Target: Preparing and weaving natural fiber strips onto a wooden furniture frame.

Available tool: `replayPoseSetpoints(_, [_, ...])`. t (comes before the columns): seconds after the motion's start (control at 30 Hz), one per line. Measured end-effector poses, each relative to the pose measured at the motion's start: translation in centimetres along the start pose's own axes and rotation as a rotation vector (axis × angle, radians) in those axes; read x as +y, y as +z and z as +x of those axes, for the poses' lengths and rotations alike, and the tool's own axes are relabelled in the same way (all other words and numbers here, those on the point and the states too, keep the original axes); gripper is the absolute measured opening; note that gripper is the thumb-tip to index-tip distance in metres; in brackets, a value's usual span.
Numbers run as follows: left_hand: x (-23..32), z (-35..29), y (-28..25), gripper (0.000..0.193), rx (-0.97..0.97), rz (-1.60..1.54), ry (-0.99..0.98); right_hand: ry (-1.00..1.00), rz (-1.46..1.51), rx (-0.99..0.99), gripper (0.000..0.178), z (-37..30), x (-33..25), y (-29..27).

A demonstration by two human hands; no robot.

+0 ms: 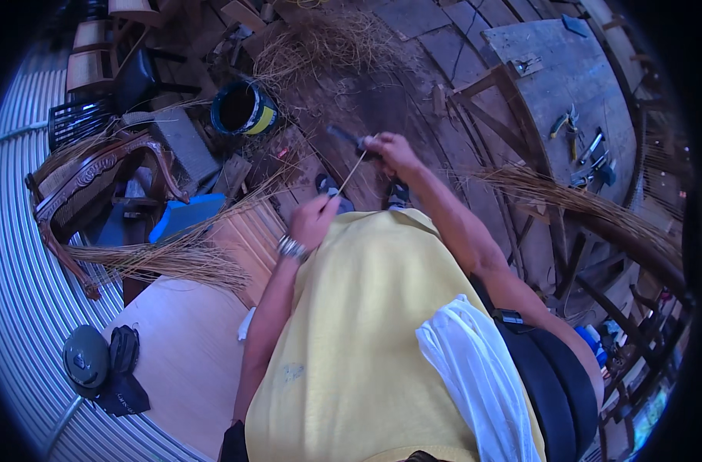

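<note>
In front of my yellow shirt, my left hand (pixel 314 222), with a watch on its wrist, is closed around one end of a thin pale cane strand (pixel 352 174). The strand slants up and away to my right hand (pixel 395 155), whose fingers are wrapped round the grip of a knife (pixel 348 137). The dark blade points left and is blurred. Where the strand meets the knife, the fingers partly hide it. To the left lies a bundle of loose cane strands (pixel 174 262), and another long cane bundle (pixel 574 199) stretches away to the right.
A dark bucket (pixel 243 109) with a yellow label stands ahead on the plank floor, near a heap of cane scraps (pixel 328 50). At the right, a worktable (pixel 555 81) carries pliers (pixel 570 127) and other tools. A carved wooden chair frame (pixel 104 173) is at left, above a pale board (pixel 174 339).
</note>
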State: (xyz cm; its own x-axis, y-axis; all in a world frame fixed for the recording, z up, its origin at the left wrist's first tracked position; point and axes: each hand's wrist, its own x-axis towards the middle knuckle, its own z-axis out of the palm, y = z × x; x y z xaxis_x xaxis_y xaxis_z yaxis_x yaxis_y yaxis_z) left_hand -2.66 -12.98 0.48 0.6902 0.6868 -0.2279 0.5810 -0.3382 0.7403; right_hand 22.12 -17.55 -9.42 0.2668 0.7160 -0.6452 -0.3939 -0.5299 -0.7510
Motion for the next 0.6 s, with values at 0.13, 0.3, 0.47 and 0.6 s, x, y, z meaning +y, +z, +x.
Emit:
replayPoseSetpoints(0.13, [-6.8,-14.3,-9.1,0.033,-0.127,0.013,-0.354,-0.070,-0.058,0.373,0.027,2.8,-3.5,-12.7])
replayPoseSetpoints(0.3, [-20.7,-34.2,-15.4,0.040,-0.346,0.318,-0.861,-0.194,-0.122,0.274,0.029,1.5,-8.3,-18.0])
replayPoseSetpoints(0.47, [-16.4,-20.1,-10.2,0.081,-0.266,0.322,-0.834,-0.129,-0.155,0.176,0.029,-2.4,-6.2,-8.7])
replayPoseSetpoints(0.6, [-7.1,-3.8,-2.4,0.064,-0.203,-0.643,-0.573,-0.127,-0.247,0.094,0.030,-2.2,-1.9,0.4])
